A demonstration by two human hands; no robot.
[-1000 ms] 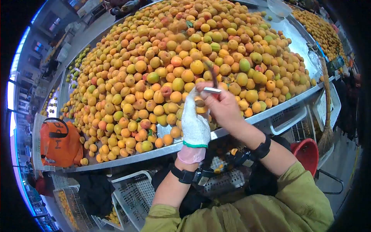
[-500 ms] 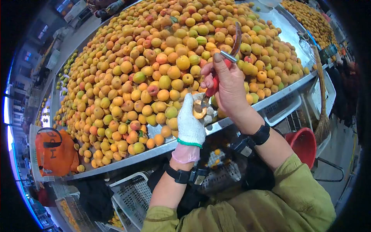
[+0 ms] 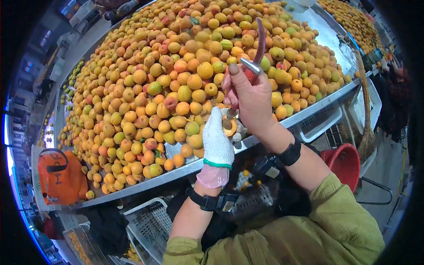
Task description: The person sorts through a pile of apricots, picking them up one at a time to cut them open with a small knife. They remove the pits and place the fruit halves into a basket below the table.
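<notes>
My left hand (image 3: 217,138), in a white knit glove with a green cuff, is closed around a cut apricot (image 3: 229,128) whose orange flesh faces up. My bare right hand (image 3: 252,98) grips a curved knife (image 3: 260,42) by its red handle, which my fingers mostly cover. The blade points up and away from me, over the fruit. Both hands are close together above the table's front edge, the right one slightly higher. A great heap of whole apricots (image 3: 145,106), yellow to orange with some green, spreads beyond them.
The heap lies on a metal table (image 3: 176,170) with a raised rim. An orange bag (image 3: 62,176) hangs at the left corner. White crates (image 3: 148,225) stand below. To the right are a red bucket (image 3: 342,165), a broom (image 3: 367,141) and a white basket (image 3: 320,123).
My right hand has moved a little left, and the knife blade now stands more upright. The left hand keeps its hold on the cut apricot. The view has shifted slightly.
</notes>
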